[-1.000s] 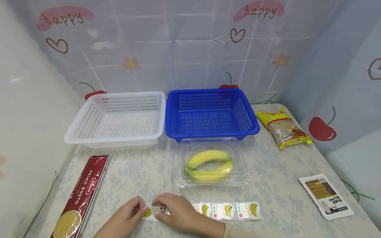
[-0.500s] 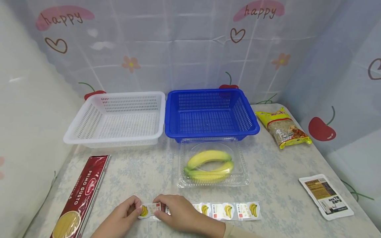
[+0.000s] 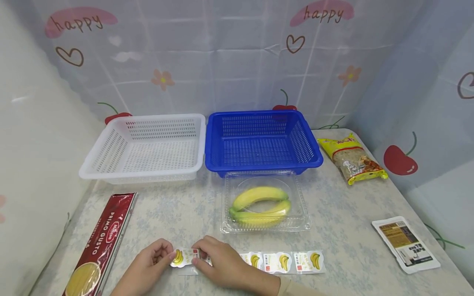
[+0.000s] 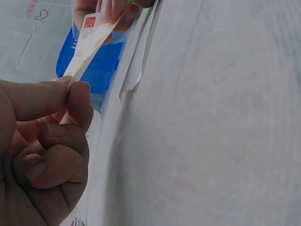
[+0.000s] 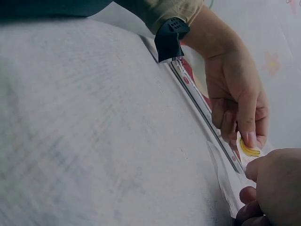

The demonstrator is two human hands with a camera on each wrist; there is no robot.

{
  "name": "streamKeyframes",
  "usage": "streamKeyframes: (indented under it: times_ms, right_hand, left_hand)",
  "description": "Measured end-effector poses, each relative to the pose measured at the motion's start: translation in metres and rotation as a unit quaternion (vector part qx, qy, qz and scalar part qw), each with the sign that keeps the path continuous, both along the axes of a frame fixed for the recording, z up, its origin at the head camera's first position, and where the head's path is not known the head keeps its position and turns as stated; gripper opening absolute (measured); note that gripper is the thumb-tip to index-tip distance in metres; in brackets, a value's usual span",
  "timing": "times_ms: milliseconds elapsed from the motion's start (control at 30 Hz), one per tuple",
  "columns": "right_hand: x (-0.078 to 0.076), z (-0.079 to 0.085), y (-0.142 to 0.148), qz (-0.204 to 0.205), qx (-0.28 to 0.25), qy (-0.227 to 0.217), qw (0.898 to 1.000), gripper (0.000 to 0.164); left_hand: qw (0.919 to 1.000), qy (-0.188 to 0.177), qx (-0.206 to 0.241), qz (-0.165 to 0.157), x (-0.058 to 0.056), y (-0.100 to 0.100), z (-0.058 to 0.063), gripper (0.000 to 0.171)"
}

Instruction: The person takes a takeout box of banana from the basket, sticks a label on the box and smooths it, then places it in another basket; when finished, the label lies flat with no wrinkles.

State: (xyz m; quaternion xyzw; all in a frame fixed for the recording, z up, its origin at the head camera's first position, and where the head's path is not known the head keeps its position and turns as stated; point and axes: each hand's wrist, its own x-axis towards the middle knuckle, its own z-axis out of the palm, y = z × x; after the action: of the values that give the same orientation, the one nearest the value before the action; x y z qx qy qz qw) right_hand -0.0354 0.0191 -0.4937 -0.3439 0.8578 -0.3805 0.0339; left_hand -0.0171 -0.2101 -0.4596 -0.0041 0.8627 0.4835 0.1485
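Observation:
In the head view a banana sticker (image 3: 186,257) stretches between both hands at the table's front. My left hand (image 3: 146,265) pinches its left end between thumb and forefinger, the other fingers curled. My right hand (image 3: 222,263) pinches the sticker's right end and covers part of the sticker strip (image 3: 272,262), whose other banana stickers lie flat to the right. From the left wrist view, the sticker (image 4: 87,47) is raised, with the pale backing (image 4: 136,77) loose below it. Behind the hands, a clear lidded box (image 3: 301,220) contains two bananas (image 3: 261,197).
A white basket (image 3: 142,175) and a blue basket (image 3: 264,167) stand side by side at the back. A red spaghetti pack (image 3: 101,242) lies at left. On the right are a yellow-ended food bag (image 3: 353,160) and a white flat pouch (image 3: 406,244).
My left hand has moved slightly left and up, drawing the sticker's left end away from the strip; bare backing now shows below it. The right hand has barely shifted.

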Motion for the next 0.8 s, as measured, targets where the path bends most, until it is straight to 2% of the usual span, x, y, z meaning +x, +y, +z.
streamKeyframes:
  times_ms: [167,300,400,533,700,800]
  right_hand:
    - [0.000,0.003,0.000,-0.006,-0.022,-0.036,0.999,0.020]
    - [0.000,0.004,-0.001,-0.016,-0.082,-0.055,0.995,0.021]
    - [0.001,0.005,-0.003,-0.021,-0.129,-0.060,0.990,0.024]
    - [0.002,0.008,-0.003,-0.024,-0.187,-0.094,0.978,0.027]
    - [0.004,0.018,-0.001,-0.016,-0.238,-0.139,0.961,0.028]
    - [0.006,0.027,0.002,-0.010,-0.256,-0.133,0.957,0.029]
  left_hand:
    - [0.9994,-0.005,0.005,0.033,0.000,0.004,0.005,0.015]
    - [0.9988,0.017,0.007,0.046,0.002,0.006,0.007,0.011]
    - [0.9973,0.056,0.019,0.045,0.003,0.006,0.008,0.010]
    - [0.9935,0.101,0.041,0.034,0.004,0.006,0.010,0.013]
    - [0.9907,0.126,0.049,0.016,0.005,0.007,0.016,0.019]
    - [0.9884,0.143,0.051,0.006,0.005,0.008,0.021,0.019]
